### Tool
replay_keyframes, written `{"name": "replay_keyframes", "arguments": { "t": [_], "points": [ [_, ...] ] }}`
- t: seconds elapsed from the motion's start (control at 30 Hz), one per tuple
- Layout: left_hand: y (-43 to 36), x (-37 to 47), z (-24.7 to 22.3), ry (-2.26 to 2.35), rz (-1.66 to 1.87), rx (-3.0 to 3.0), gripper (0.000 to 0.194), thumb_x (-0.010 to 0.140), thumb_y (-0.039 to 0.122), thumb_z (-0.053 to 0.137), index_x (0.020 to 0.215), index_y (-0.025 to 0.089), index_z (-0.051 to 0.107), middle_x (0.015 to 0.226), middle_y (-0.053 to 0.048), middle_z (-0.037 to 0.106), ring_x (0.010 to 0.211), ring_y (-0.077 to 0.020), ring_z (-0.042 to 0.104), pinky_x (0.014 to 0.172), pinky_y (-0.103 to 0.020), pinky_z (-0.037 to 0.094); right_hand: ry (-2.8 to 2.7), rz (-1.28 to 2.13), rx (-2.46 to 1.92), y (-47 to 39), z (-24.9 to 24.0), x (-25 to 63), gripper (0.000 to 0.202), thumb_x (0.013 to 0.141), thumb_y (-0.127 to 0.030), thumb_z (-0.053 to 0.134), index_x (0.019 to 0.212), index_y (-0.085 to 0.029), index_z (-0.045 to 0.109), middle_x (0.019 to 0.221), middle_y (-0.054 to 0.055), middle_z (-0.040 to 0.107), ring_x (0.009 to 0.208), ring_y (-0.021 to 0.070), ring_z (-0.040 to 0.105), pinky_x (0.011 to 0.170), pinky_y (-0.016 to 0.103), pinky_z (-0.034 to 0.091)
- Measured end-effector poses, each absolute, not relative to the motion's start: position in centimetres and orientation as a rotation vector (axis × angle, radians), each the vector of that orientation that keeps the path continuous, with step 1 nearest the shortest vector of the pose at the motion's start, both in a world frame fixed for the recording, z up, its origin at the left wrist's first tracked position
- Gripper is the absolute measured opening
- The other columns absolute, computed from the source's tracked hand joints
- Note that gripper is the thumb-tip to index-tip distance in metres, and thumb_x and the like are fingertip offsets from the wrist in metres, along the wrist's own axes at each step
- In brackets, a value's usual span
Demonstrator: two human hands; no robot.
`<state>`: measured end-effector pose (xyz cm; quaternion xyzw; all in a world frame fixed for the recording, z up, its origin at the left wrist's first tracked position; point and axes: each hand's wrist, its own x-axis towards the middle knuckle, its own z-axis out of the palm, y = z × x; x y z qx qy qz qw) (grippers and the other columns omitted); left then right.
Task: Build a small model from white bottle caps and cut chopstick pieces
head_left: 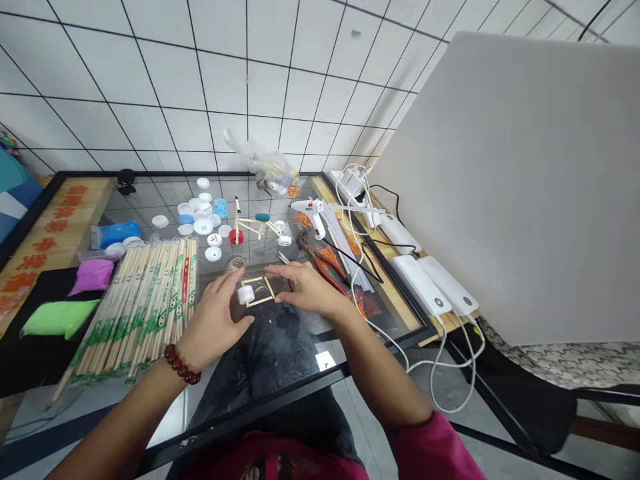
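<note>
A small rectangular frame of pale wooden sticks (261,303) lies flat on the glass tabletop. At its left end sits a white bottle cap (245,295), or a pair of caps pressed together. My left hand (216,319) is just left of the cap, thumb and fingers apart; whether a fingertip touches the cap is unclear. Over the right end of the frame is my right hand (306,288), its thumb and forefinger spread by the end stick, the thumb near a corner. Behind my left fingertips stands a small clear round container (236,265).
Packed chopsticks (145,300) and bags of purple (95,276) and green clay (59,318) lie left. Behind are bottle caps (203,227) and a stick model (253,225). Pliers (327,263), a glue gun (314,212), glue sticks (345,240) and white cables (385,343) lie right.
</note>
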<state>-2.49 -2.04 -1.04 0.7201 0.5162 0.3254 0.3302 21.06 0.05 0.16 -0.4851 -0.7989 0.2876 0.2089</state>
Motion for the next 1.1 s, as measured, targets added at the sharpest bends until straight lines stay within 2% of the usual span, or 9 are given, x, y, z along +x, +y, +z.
{"name": "replay_keyframes", "arguments": {
  "t": [0.13,0.43,0.7,0.9,1.1],
  "points": [
    [-2.30,-2.09,-1.19,1.359,0.892,1.901,0.072,0.063,0.021,0.077,0.133,0.025,0.061,0.135,-0.012,0.063,0.130,-0.0386,0.052,0.113,-0.052,0.037,-2.223,0.798,-1.328,0.17,-0.04,21.02,0.067,0.075,-0.017,0.082,0.137,-0.029,0.059,0.125,0.004,0.071,0.117,0.0242,0.063,0.104,0.040,0.039],
    [-2.10,-2.21,-1.41,1.369,0.837,1.969,0.074,0.066,0.026,0.076,0.137,0.023,0.057,0.133,-0.013,0.064,0.127,-0.0394,0.053,0.111,-0.053,0.039,-2.229,0.770,-1.329,0.14,-0.29,20.88,0.067,0.075,-0.018,0.083,0.138,-0.026,0.059,0.125,0.005,0.071,0.114,0.0241,0.064,0.102,0.037,0.039],
    [-1.99,-2.23,-1.23,1.379,0.787,1.986,0.077,0.066,0.028,0.075,0.140,0.021,0.054,0.133,-0.015,0.064,0.126,-0.0394,0.054,0.110,-0.054,0.039,-2.224,0.818,-1.311,0.06,-0.06,21.19,0.078,0.072,-0.015,0.085,0.142,-0.027,0.054,0.126,0.005,0.070,0.115,0.0243,0.063,0.100,0.039,0.040],
    [-1.94,-2.36,-1.59,1.377,0.800,2.017,0.076,0.068,0.027,0.074,0.140,0.021,0.053,0.130,-0.014,0.065,0.125,-0.0381,0.055,0.108,-0.052,0.041,-2.211,0.802,-1.340,0.07,-0.10,20.95,0.073,0.074,-0.017,0.084,0.140,-0.026,0.055,0.126,0.005,0.071,0.115,0.0239,0.063,0.103,0.040,0.037],
    [-1.93,-2.44,-1.87,1.408,0.730,2.138,0.075,0.073,0.030,0.070,0.143,0.017,0.048,0.132,-0.014,0.065,0.125,-0.0356,0.055,0.107,-0.052,0.044,-2.200,0.783,-1.298,0.30,-0.65,20.94,0.073,0.073,-0.017,0.084,0.140,-0.027,0.056,0.123,0.005,0.072,0.112,0.0242,0.065,0.101,0.038,0.040]
  ]
}}
